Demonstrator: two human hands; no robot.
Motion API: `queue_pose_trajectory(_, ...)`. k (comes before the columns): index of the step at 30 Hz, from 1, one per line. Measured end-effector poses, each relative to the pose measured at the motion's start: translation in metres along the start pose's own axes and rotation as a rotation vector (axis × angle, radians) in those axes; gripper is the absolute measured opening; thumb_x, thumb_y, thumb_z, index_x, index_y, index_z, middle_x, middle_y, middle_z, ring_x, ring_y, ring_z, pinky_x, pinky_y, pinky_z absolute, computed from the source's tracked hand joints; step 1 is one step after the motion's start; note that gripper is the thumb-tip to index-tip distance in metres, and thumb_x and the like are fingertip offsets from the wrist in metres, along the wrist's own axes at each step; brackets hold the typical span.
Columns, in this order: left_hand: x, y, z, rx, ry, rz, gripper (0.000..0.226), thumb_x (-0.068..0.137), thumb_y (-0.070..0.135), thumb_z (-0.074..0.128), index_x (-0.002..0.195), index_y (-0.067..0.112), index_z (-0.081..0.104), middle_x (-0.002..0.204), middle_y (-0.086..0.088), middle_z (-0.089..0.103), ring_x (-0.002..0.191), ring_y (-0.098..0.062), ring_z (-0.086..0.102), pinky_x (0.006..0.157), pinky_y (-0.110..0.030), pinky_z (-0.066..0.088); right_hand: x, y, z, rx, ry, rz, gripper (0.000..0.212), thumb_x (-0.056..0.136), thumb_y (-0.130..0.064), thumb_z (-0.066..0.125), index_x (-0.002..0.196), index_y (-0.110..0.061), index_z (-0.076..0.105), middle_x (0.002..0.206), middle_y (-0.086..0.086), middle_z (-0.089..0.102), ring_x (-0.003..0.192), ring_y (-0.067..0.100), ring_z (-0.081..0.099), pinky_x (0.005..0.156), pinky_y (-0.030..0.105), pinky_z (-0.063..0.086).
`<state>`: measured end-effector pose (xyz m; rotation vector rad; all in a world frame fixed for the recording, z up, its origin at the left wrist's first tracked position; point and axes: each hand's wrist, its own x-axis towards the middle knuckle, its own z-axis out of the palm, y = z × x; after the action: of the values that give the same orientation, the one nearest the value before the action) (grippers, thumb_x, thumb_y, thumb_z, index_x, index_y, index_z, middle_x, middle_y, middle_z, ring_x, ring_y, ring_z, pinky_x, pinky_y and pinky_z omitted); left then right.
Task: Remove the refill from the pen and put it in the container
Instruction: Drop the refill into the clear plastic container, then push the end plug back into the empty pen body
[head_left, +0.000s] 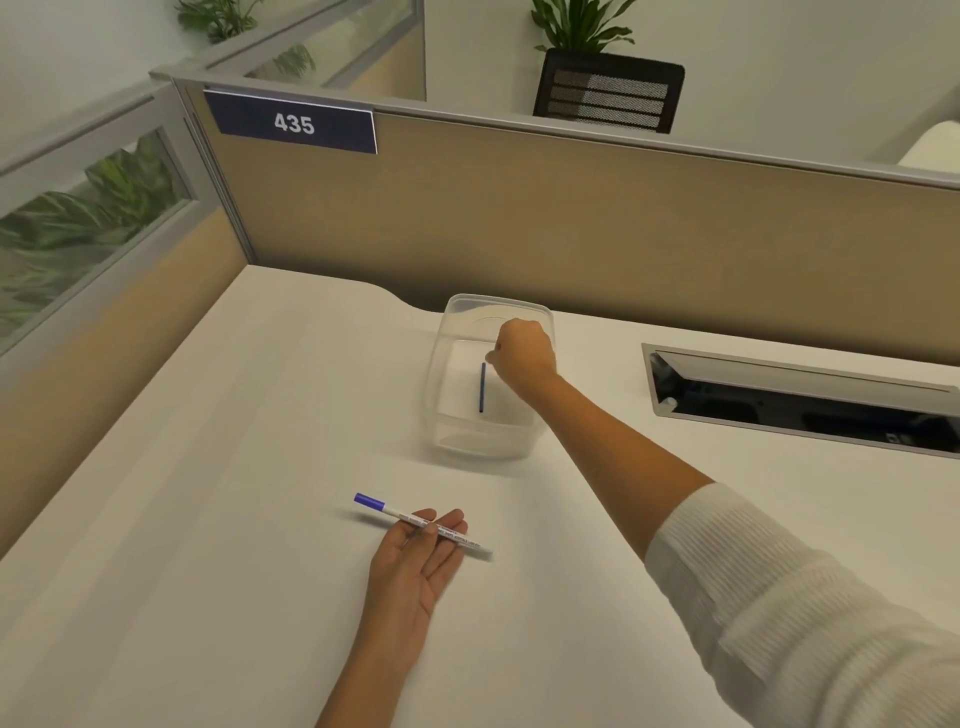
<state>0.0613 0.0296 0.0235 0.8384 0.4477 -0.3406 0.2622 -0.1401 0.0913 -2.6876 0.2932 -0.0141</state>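
Note:
A clear plastic container (441, 364) stands on the white desk (208, 467) near the partition. My right hand (522, 351) hovers over its opening with the fingers pinched together. A thin dark blue refill (482, 387) hangs inside the container, its upper end right at my fingertips. Closer to me, my left hand (410, 566) lies palm up on the desk. Across its fingers lies the white pen body (431, 527), held lightly. Its blue cap end points to the left.
A beige partition (571, 223) with a "435" sign stands close behind the container. To the right a recessed cable tray (800, 395) with an open flap is set into the desk. A black chair and plants stand beyond the partition.

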Motion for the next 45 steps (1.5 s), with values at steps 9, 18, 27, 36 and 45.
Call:
queue_pose_trajectory(9,-0.009,0.000,0.004,0.036,0.029,0.049,0.016,0.094,0.002,0.044,0.106,0.005,0.054,0.106,-0.014,0.069,0.103,-0.026,0.065,0.082,-0.033,0.055,-0.073,0.064,-0.068,0.208,0.353,-0.006,0.021,0.085,-0.018,0.060,0.075,0.000,0.065,0.072,0.011,0.069,0.067,0.028,0.059,0.061,0.032,0.046)
queue_pose_trajectory(18,-0.011,-0.005,0.009,0.109,0.043,0.100,0.010,0.095,0.004,0.043,0.099,0.007,0.051,0.104,-0.013,0.065,0.076,-0.014,0.072,0.075,-0.028,0.056,-0.184,0.216,-0.083,0.116,0.280,0.346,0.020,0.089,-0.022,0.060,0.094,-0.003,0.064,0.090,0.015,0.069,0.073,0.019,0.055,0.070,0.027,0.043)
queue_pose_trajectory(27,-0.021,-0.007,0.015,0.194,0.057,0.126,0.010,0.095,0.008,0.044,0.089,0.012,0.051,0.101,-0.011,0.064,0.073,-0.010,0.072,0.074,-0.025,0.056,-0.260,0.271,-0.072,0.101,0.124,0.536,0.029,0.081,-0.026,0.067,0.095,-0.001,0.060,0.091,0.013,0.061,0.080,0.029,0.059,0.064,0.028,0.039)
queue_pose_trajectory(36,-0.032,-0.010,0.021,0.249,0.090,0.155,0.009,0.095,0.010,0.045,0.091,0.014,0.051,0.103,-0.009,0.065,0.073,-0.008,0.071,0.074,-0.024,0.056,-0.281,0.270,-0.076,0.195,0.114,0.546,0.020,0.070,0.000,0.051,0.053,-0.010,0.047,0.052,0.005,0.047,0.047,0.017,0.037,0.045,0.025,0.024)
queue_pose_trajectory(45,-0.078,-0.041,0.074,0.187,-0.046,0.129,0.010,0.090,0.011,0.055,0.097,0.014,0.061,0.094,-0.002,0.070,0.084,-0.015,0.072,0.076,-0.028,0.057,-0.315,0.219,-0.092,1.050,0.086,0.604,0.010,0.084,-0.008,0.059,0.086,0.000,0.064,0.078,0.009,0.063,0.070,0.021,0.060,0.065,0.028,0.051)
